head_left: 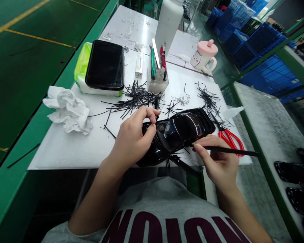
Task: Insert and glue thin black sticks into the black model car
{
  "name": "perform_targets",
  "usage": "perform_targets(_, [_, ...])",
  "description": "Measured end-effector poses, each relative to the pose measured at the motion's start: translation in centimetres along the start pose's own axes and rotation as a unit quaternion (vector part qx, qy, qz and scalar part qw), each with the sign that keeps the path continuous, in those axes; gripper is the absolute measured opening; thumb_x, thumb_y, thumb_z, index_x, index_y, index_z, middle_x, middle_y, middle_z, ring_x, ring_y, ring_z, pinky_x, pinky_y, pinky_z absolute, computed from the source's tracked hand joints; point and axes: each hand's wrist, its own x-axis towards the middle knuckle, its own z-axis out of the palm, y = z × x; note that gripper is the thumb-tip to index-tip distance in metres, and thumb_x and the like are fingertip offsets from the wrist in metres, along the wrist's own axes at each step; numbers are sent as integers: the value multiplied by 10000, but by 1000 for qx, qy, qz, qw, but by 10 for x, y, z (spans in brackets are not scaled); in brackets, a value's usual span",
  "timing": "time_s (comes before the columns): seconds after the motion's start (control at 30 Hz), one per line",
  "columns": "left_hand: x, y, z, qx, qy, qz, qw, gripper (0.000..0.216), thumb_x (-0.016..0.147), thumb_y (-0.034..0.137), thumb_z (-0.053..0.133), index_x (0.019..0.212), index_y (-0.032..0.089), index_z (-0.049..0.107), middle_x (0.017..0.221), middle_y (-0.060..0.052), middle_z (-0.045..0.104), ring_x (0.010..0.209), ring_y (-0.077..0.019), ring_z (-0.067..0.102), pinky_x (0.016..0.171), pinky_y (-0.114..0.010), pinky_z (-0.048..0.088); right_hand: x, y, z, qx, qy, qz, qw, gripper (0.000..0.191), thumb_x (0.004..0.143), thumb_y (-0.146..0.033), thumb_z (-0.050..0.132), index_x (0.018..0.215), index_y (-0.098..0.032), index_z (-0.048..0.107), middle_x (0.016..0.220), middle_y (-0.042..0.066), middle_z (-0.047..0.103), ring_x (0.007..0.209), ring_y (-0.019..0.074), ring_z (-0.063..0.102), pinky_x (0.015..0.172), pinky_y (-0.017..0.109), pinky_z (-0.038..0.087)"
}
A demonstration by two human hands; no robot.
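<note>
A glossy black model car (177,131) lies on the white work surface, its open doors sticking out at both sides. My left hand (136,135) is closed at the left end of the car, thumb and forefinger curled against its body near the far door. In my right hand (215,158) a slim black stick-like tool (233,150) is pinched, its tip by the car's near side. The tip is too small to make out. Thin black strips (139,96) lie in loose heaps behind the car. Red-handled scissors (231,140) rest beyond my right hand.
Crumpled tissue (68,109) and a dark tablet-like device (105,65) on a green-white pack are at left. A tool holder (158,81), a white bottle (169,23) and a pink-lidded mug (204,57) stand behind. Black parts (294,172) lie on the right-hand shelf.
</note>
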Motion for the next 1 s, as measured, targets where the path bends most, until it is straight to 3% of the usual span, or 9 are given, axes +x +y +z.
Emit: perform_targets(1.0, [0, 0, 0, -10, -4, -17, 1000, 167, 887, 80, 508, 833, 229, 455, 1135, -37, 676, 1106, -217, 639, 965, -373, 454, -3, 4, 3, 3, 33, 20, 999, 90, 859, -168, 692, 803, -229, 659, 774, 24, 691, 768, 209, 653, 703, 388, 517])
